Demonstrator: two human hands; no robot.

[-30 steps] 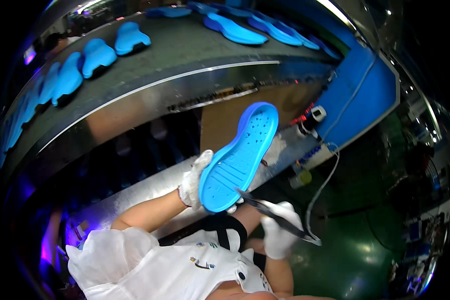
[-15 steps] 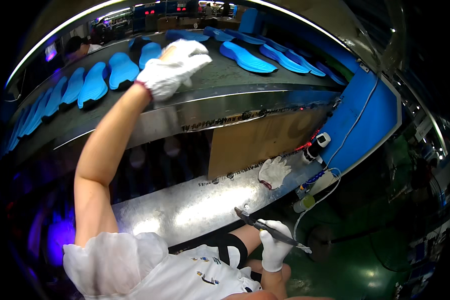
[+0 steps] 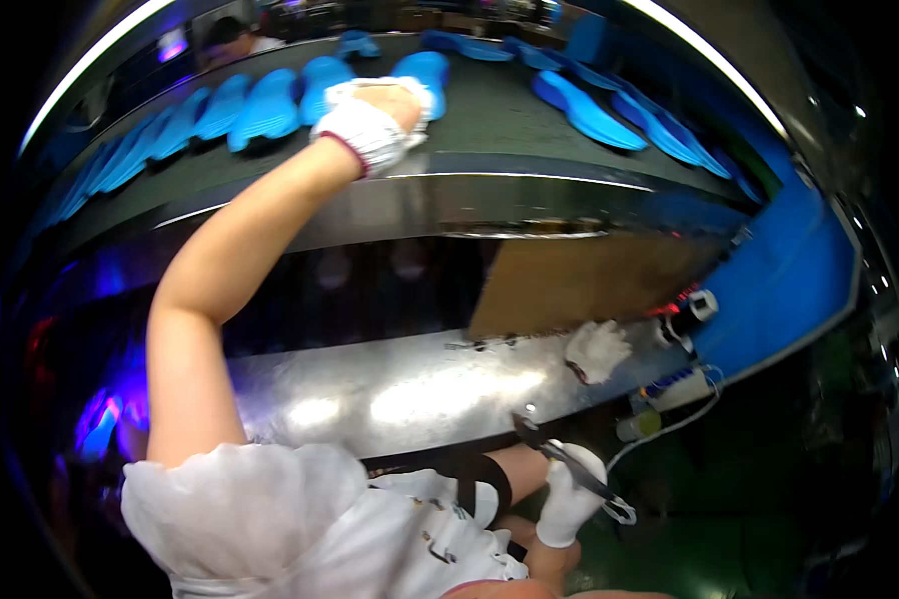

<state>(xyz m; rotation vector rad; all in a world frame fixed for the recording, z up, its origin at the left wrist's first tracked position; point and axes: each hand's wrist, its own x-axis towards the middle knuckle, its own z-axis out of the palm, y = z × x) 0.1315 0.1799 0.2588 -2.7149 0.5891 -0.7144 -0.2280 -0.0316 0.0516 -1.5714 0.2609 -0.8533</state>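
My left hand (image 3: pixel 375 125), in a white glove, reaches over the dark belt, slightly blurred. Its fingers are curled at the near end of a blue shoe insole (image 3: pixel 425 72) and cover that end. Just left of it lies another blue insole (image 3: pixel 324 82), at the end of an overlapping row of insoles. Low on the right, my right hand (image 3: pixel 572 496), also in a white glove, is closed around a slim dark tool (image 3: pixel 581 471). One end of the tool is brownish and blunt, the other pale; I cannot make out its kind.
Several more insoles (image 3: pixel 589 112) lie on the belt (image 3: pixel 489 115) at the right. Below its metal edge, a brown cardboard sheet (image 3: pixel 579 285) stands over a shiny metal shelf (image 3: pixel 320 374) holding a spare white glove (image 3: pixel 597 349). A person (image 3: pixel 232 40) is beyond the belt.
The view has shifted, so the belt and shelf appear farther right. My left hand has closed at the insole, which now stands out right of the row. My right hand keeps the tool.
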